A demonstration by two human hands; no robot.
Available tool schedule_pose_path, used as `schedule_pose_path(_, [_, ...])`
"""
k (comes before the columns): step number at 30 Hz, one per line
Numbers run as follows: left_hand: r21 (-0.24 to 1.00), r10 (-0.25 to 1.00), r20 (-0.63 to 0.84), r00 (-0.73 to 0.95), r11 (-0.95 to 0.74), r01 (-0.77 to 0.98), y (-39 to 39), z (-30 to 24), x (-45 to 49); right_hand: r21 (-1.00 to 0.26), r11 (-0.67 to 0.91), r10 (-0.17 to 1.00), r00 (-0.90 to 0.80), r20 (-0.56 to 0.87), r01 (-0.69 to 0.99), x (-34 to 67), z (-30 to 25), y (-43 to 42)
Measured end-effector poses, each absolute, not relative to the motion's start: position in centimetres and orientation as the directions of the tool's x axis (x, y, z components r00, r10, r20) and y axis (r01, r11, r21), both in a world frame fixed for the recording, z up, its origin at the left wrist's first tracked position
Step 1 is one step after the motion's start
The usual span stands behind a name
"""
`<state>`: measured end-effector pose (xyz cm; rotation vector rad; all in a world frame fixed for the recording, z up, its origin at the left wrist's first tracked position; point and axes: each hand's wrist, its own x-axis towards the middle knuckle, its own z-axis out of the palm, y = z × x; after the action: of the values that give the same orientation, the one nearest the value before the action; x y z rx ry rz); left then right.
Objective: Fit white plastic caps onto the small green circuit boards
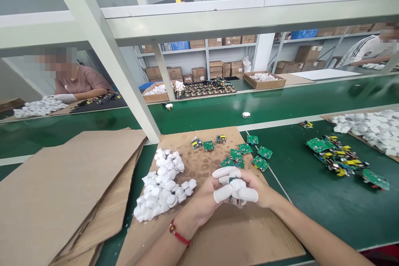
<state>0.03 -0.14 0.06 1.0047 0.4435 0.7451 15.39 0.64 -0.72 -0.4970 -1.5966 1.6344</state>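
My left hand (218, 189) and my right hand (249, 189), both with white finger covers, meet over the cardboard sheet. Between them they grip a small circuit board (236, 201), mostly hidden by the fingers. A white piece (237, 184) lies against the board under my fingertips. To the left is a heap of white pieces (162, 187) on the cardboard sheet (224, 241). Just beyond my hands lie several green circuit boards (236, 154), some underside up. Two boards with yellow parts (196, 143) rest farther back.
A pile of circuit boards (339, 156) lies at right, with more white pieces (370, 126) beyond. Stacked cardboard (68, 191) fills the left. A frame post (109, 58) rises at left. Across the green belt (205, 112), a co-worker (84, 81) sits; another person (361, 50) is far right.
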Motion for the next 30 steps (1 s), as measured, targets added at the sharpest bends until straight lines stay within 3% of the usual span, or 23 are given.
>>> schedule_pose_path(8, [0.725,0.694,-0.037,0.719,0.514,-0.458,0.3,-0.4,-0.3,-0.914,0.006,0.686,-0.663,0.3,-0.407,15.7,-0.4,0.5])
schedule_pose_path(12, [0.797,0.704,-0.135,0.697,0.495,-0.346,0.4,-0.1,-0.3,-0.945,-0.005,0.735,-0.642,0.218,-0.327,15.7,-1.2,0.5])
schedule_pose_path(15, [0.834,0.716,-0.168,0.678,0.469,-0.29,0.2,0.7,-0.3,-0.969,0.133,0.814,-0.534,0.227,-0.208,15.9,-1.6,0.7])
schedule_pose_path(20, [0.974,0.778,-0.084,0.622,0.197,-0.115,-0.2,2.1,-0.3,-0.936,0.347,0.902,-0.292,0.317,0.057,16.4,-2.2,1.0])
schedule_pose_path(25, [0.997,0.81,-0.077,0.581,0.046,0.068,-0.2,1.8,-0.4,-0.908,0.391,0.888,-0.321,0.329,0.151,16.3,-2.2,0.8])
schedule_pose_path(30, [0.999,0.771,-0.03,0.637,0.016,0.028,0.0,1.1,-0.6,-0.859,0.477,0.834,-0.405,0.375,0.187,16.4,-1.7,0.9])
